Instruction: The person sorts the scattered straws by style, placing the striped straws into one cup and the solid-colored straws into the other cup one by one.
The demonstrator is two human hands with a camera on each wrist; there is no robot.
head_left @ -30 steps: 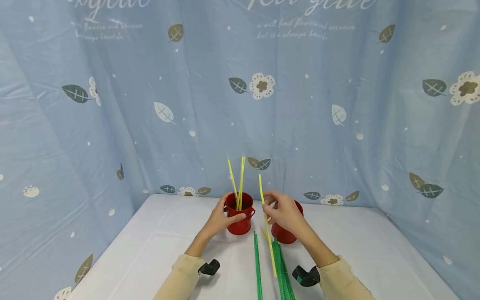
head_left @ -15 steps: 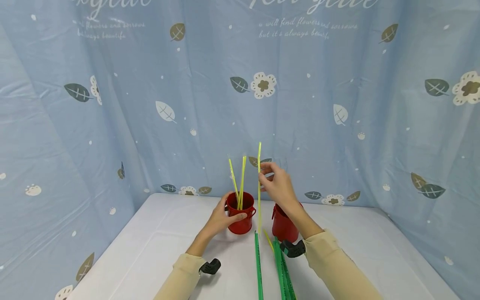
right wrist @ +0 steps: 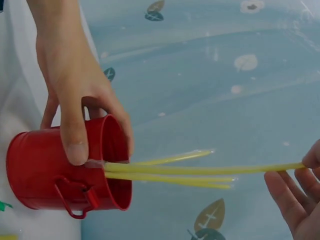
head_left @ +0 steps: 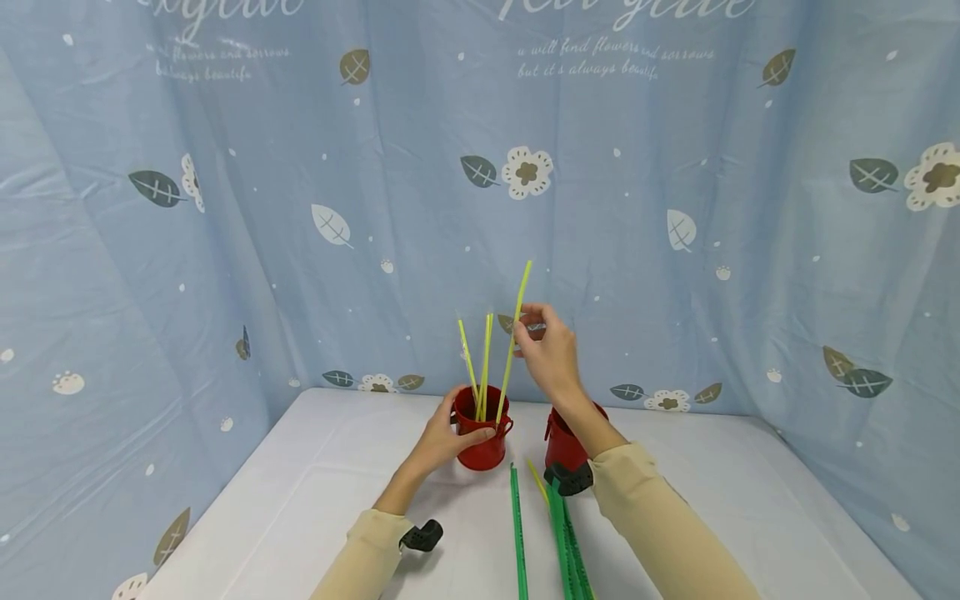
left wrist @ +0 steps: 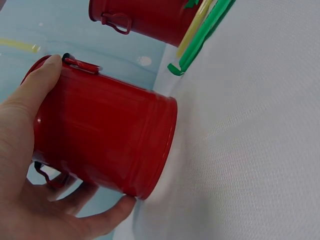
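Your right hand [head_left: 551,350] is higher and farther left than a second ago, carrying a yellow stick [head_left: 507,375] from over the green strips [head_left: 560,533] to the left red bucket [head_left: 482,450]; your left hand [head_left: 439,437] stays in place. A blue curtain [head_left: 420,250] fills the background, its top lettering cut off, above a white table [head_left: 337,467]. The left red bucket stands upright on it in your left hand's curled grip, thumb across the near wall below the rim. Your right forearm partly hides the right red bucket [head_left: 562,446], its inside hard to make out. Your right thumb and fingers pinch the stick's upper part; the right wrist view crops that hand. The green strips run off the head view's bottom edge. Three other yellow sticks [head_left: 485,358] lean in the left red bucket, lower ends hidden. The held stick's clear-looking tip overlaps the bucket's outer wall beside your left thumb; you cannot tell whether it touches.
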